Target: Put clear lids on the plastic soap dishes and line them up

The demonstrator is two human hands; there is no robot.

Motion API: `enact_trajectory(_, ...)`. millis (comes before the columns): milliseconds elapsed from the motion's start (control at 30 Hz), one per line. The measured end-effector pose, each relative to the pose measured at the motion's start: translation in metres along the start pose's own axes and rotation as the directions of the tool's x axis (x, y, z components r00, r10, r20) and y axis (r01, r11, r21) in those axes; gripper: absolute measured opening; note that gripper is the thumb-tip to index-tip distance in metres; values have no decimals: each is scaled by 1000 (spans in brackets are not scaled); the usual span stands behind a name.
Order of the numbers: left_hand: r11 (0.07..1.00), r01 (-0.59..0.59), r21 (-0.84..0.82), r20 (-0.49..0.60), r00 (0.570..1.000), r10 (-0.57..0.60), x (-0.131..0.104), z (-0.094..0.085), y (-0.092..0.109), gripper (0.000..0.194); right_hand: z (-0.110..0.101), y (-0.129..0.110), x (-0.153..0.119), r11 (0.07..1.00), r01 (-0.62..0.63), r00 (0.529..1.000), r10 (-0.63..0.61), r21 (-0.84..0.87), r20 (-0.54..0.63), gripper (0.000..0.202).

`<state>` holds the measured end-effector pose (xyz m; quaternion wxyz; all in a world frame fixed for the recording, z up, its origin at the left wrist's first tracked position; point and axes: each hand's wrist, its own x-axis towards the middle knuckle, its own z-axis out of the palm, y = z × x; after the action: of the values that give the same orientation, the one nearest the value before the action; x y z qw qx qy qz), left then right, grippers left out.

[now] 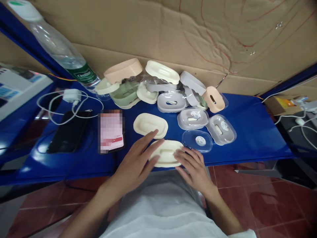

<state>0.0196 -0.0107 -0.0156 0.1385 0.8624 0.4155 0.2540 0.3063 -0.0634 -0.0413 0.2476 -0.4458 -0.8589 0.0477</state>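
Observation:
A cream oval soap dish with a raised middle lies at the table's near edge, between my hands. My left hand is open over its left end, fingers spread and pointing away from me. Its thumb and a finger reach over the rim. My right hand lies with fingers apart on the dish's right end, touching the rim without a visible grip. Just beyond sits a shallow cream oval tray, partly behind a left fingertip. A clear plastic lid with a round sticker lies beyond my right hand.
Soap boxes with clear lids stand at the right. Behind, peach, green and grey pieces form a pile against cardboard. Leftward are a lit phone, a dark phone, a charger and a water bottle.

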Motion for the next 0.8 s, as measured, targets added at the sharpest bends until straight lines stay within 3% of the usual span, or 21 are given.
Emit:
enact_trajectory(100, 990, -109, 87, 46, 993, 105, -15, 7, 4, 53, -9, 6, 10, 999, 45, 999, -46, 17, 6, 36)
enact_trajectory(200, 987, -96, 132, 31, 995, 93, -32, 17, 2, 49, -23, 16, 38, 992, 109, 994, -107, -67, 23, 39)
enact_trajectory(300, 993, -43, 108, -14, 999, 45, -43, 20, 1, 49, -32, 29, 84, 966, 131, 991, -120, -221, 64, 43)
enact_trajectory(433, 999, 14, 48, -54, 998, -11, -47, 20, 2, 47, -25, 50, 153, 909, 126, 983, -61, -398, 172, 49)
enact_trajectory(533, 1000, 28, -3, -70, 997, -29, -46, 20, 0, 47, -11, 65, 189, 861, 141, 966, -10, -488, 260, 54)
enact_trajectory(700, 993, 107, -54, -123, 986, -113, -44, 23, -2, 58, 0, 76, 214, 847, 180, 954, -26, -499, 300, 29)
enact_trajectory(800, 983, 156, -95, -153, 974, -170, -42, 25, 0, 65, -8, 70, 213, 866, 192, 961, -69, -462, 268, 28)
